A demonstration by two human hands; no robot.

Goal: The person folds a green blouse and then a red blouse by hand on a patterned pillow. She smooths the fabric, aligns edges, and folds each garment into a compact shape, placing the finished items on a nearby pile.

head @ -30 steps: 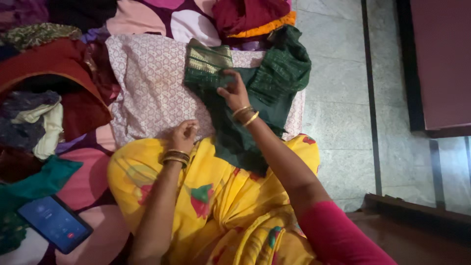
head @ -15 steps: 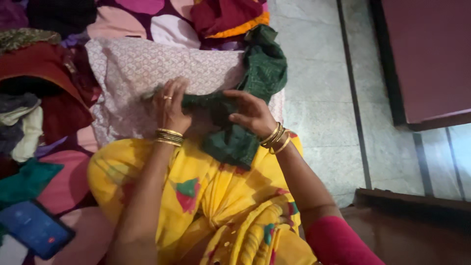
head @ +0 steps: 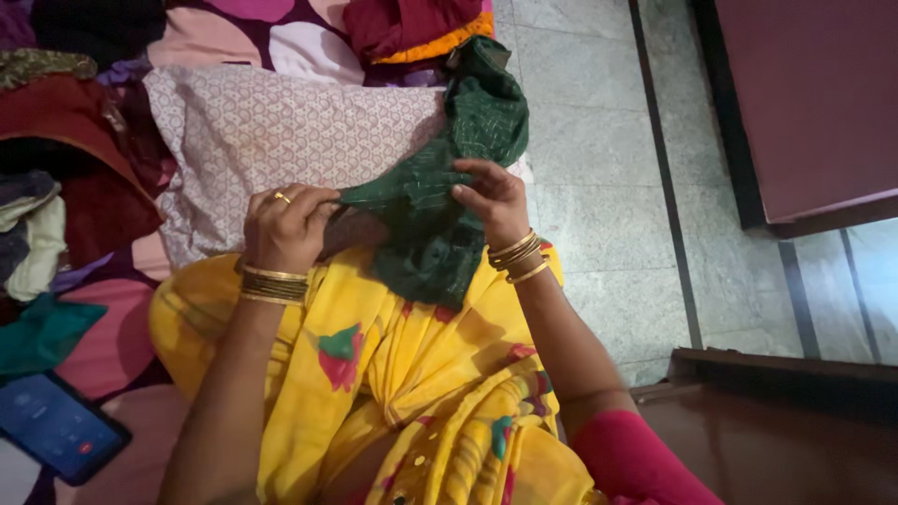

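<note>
A dark green garment (head: 440,206) with fine gold lines lies over my lap and a white patterned pillow (head: 281,140). My left hand (head: 285,229), with a ring and gold bangles, pinches the garment's left edge. My right hand (head: 491,201), also bangled, grips the cloth near its middle and lifts a fold. The garment's far end trails up toward the red and orange cloth (head: 412,28). My yellow sari (head: 393,374) covers my knees below.
A heap of dark red, grey and teal clothes (head: 56,187) sits at the left. A phone (head: 56,425) with a lit blue screen lies at the lower left. Grey tiled floor (head: 599,187) runs to the right, beside a maroon furniture panel (head: 804,103).
Both hands have pulled the green garment off the pillow toward my lap and gathered it. The left hand went from resting flat on the pillow to pinching the cloth's edge.
</note>
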